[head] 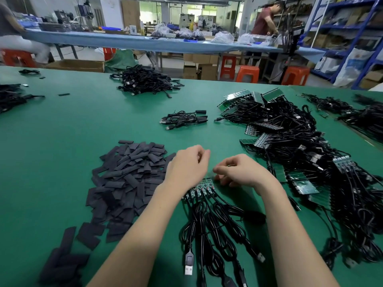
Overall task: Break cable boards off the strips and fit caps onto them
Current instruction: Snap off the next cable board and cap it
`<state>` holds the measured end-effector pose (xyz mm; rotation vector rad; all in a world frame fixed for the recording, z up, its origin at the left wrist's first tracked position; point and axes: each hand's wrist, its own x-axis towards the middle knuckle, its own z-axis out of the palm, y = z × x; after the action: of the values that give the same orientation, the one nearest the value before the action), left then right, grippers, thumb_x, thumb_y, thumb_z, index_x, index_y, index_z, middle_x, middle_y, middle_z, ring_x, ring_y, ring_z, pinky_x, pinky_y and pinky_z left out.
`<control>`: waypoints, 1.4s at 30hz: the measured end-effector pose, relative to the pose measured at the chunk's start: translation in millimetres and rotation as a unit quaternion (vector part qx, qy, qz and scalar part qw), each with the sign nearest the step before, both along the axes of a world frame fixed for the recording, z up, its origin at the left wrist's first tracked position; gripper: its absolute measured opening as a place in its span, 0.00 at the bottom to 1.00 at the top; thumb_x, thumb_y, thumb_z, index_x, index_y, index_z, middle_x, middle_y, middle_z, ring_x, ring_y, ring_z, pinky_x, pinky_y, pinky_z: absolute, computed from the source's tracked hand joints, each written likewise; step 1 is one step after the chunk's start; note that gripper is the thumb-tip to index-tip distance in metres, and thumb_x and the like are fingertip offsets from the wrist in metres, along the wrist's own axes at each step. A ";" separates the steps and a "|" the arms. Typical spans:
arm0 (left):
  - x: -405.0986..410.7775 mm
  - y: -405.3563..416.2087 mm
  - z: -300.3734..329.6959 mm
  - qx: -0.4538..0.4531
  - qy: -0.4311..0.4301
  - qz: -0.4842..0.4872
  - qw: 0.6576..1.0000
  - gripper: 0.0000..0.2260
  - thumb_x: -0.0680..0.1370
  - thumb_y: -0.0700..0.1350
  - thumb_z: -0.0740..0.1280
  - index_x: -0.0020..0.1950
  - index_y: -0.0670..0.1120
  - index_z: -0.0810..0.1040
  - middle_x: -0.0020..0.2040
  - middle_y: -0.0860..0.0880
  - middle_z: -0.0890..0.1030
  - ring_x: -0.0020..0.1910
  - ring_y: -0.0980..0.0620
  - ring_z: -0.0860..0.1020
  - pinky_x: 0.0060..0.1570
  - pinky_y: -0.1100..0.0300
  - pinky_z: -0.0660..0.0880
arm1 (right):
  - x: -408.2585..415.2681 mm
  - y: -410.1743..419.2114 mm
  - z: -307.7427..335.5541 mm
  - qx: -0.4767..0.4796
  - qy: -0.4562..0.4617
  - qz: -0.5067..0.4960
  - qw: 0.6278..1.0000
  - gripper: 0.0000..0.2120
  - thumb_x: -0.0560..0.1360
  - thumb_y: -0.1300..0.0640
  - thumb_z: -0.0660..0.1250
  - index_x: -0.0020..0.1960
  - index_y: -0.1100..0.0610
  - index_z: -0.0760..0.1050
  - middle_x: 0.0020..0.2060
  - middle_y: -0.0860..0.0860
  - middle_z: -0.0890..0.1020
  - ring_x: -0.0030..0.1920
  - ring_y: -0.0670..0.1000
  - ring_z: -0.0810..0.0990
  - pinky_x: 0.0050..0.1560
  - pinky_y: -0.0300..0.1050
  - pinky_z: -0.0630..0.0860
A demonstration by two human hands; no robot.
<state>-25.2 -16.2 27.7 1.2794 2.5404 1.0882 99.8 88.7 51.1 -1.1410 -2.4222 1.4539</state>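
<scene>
A strip of small green cable boards (202, 186) lies on the green table right in front of me, its black USB cables (209, 230) trailing toward me. My left hand (187, 166) rests palm down on the strip's far left end, fingers curled over it. My right hand (241, 170) is curled at the strip's right end, fingertips pinched together; what they pinch is hidden. A big heap of flat black caps (128, 175) lies just left of my left hand.
A large tangle of uncut strips with cables (294, 154) fills the table's right side. A few finished cables (184, 119) lie ahead in the middle, a bigger pile (145, 80) beyond them. More cables sit at the far left (10, 96). People work at a far bench.
</scene>
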 end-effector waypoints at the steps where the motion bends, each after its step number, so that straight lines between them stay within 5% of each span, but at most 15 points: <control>1: 1.9 -1.8 -0.7 -0.014 0.031 0.017 0.999 0.18 0.82 0.59 0.57 0.39 0.49 0.74 0.37 0.51 0.79 0.42 0.44 0.78 0.42 0.53 0.73 | 1.7 -0.4 3.7 0.004 -0.023 0.024 0.999 0.08 0.78 0.54 0.70 0.50 0.58 0.83 0.42 0.51 0.88 0.34 0.44 0.82 0.32 0.34 0.75; 10: 16.9 0.1 -12.0 -0.017 0.066 0.068 0.995 0.28 0.83 0.62 0.55 0.29 0.46 0.69 0.31 0.48 0.76 0.37 0.40 0.75 0.38 0.53 0.71 | 10.1 -3.2 3.8 -0.158 0.043 0.059 0.985 0.06 0.73 0.62 0.77 0.47 0.60 0.82 0.31 0.50 0.83 0.31 0.45 0.81 0.35 0.35 0.79; 19: 18.9 9.3 -7.4 0.085 -0.030 0.105 0.990 0.31 0.82 0.64 0.55 0.33 0.43 0.80 0.29 0.49 0.81 0.33 0.50 0.77 0.31 0.58 0.64 | 10.3 -0.3 -0.8 -0.289 0.125 0.031 0.949 0.15 0.59 0.56 0.80 0.44 0.59 0.83 0.32 0.49 0.81 0.29 0.42 0.77 0.33 0.33 0.78; 26: 19.4 8.0 -4.0 0.178 -0.060 0.046 0.981 0.31 0.83 0.57 0.59 0.28 0.36 0.74 0.26 0.40 0.77 0.30 0.41 0.76 0.36 0.50 0.73 | 8.6 -0.8 -5.1 -0.335 0.165 0.036 0.927 0.09 0.62 0.60 0.78 0.41 0.59 0.84 0.36 0.50 0.81 0.31 0.43 0.76 0.34 0.34 0.78; 31: 21.5 7.9 1.0 0.225 -0.122 0.030 0.966 0.31 0.84 0.56 0.60 0.26 0.38 0.66 0.22 0.49 0.66 0.24 0.52 0.64 0.30 0.55 0.64 | 5.6 -7.8 -5.9 -0.377 0.196 0.030 0.905 0.03 0.65 0.61 0.75 0.39 0.57 0.85 0.34 0.52 0.78 0.34 0.45 0.74 0.32 0.33 0.77; 34: 17.2 9.4 -0.4 0.213 -0.180 0.010 0.960 0.30 0.83 0.57 0.60 0.23 0.46 0.64 0.20 0.54 0.63 0.21 0.55 0.63 0.26 0.64 0.60 | 8.4 -5.1 -0.4 -0.345 0.198 0.028 0.917 0.03 0.64 0.58 0.76 0.38 0.54 0.85 0.33 0.50 0.78 0.34 0.44 0.77 0.31 0.33 0.77; 37: 11.4 5.1 -4.2 0.120 -0.170 -0.022 0.978 0.29 0.84 0.58 0.58 0.25 0.47 0.76 0.19 0.54 0.72 0.21 0.59 0.71 0.31 0.67 0.65 | 15.8 5.9 6.6 -0.292 0.224 -0.028 0.929 0.06 0.64 0.55 0.78 0.40 0.53 0.84 0.36 0.49 0.83 0.34 0.45 0.81 0.33 0.35 0.78; 42: 18.3 5.7 -4.6 0.167 -0.084 -0.039 0.981 0.09 0.82 0.52 0.64 0.45 0.50 0.78 0.41 0.56 0.82 0.41 0.64 0.78 0.42 0.73 0.71 | 17.5 14.0 9.0 -0.181 0.245 -0.110 0.946 0.04 0.70 0.55 0.79 0.38 0.50 0.85 0.38 0.46 0.84 0.32 0.45 0.81 0.36 0.36 0.78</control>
<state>-6.9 -10.5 23.0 1.2775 2.2312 1.5832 117.4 102.7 60.0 -0.9195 -1.6895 1.8789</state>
